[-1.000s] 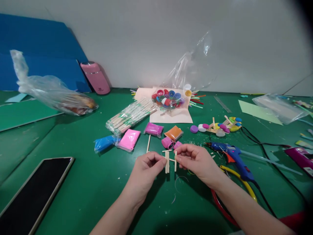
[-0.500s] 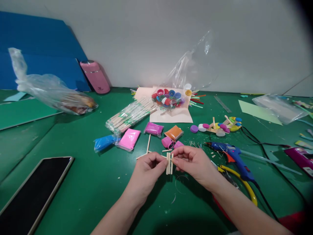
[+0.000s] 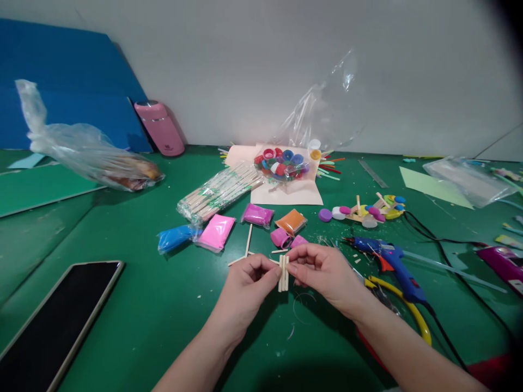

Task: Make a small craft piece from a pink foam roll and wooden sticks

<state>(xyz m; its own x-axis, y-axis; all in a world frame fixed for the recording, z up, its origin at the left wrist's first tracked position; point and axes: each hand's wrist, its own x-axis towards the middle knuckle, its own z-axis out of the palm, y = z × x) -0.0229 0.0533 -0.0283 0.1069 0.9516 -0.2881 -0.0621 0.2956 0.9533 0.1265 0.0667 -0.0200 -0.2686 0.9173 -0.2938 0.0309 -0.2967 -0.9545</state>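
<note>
Three short wooden sticks (image 3: 283, 280) stand side by side, upright and touching, between my two hands above the table. My left hand (image 3: 255, 283) pinches the left side of the group between thumb and fingers. From the other side, my right hand (image 3: 318, 267) pinches the rightmost stick. Loose wooden sticks (image 3: 248, 239) lie on the table just beyond my left hand, partly covered by it. Behind my right hand are pink bottle caps (image 3: 281, 238). A blue glue gun (image 3: 384, 256) rests to the right, beside yellow-handled pliers (image 3: 417, 313).
Packets of clay in pink (image 3: 216, 232), purple (image 3: 257, 215), orange (image 3: 291, 221) and blue (image 3: 175, 238) lie ahead. Behind them are bagged sticks (image 3: 220, 193) and a bag of bottle caps (image 3: 281, 163). A phone (image 3: 57, 321) lies left. The glue gun's black cord (image 3: 449, 337) runs along the right.
The stick in my right hand has moved slightly left, closing the narrow gap to the two sticks held by my left hand. The rest looks the same.
</note>
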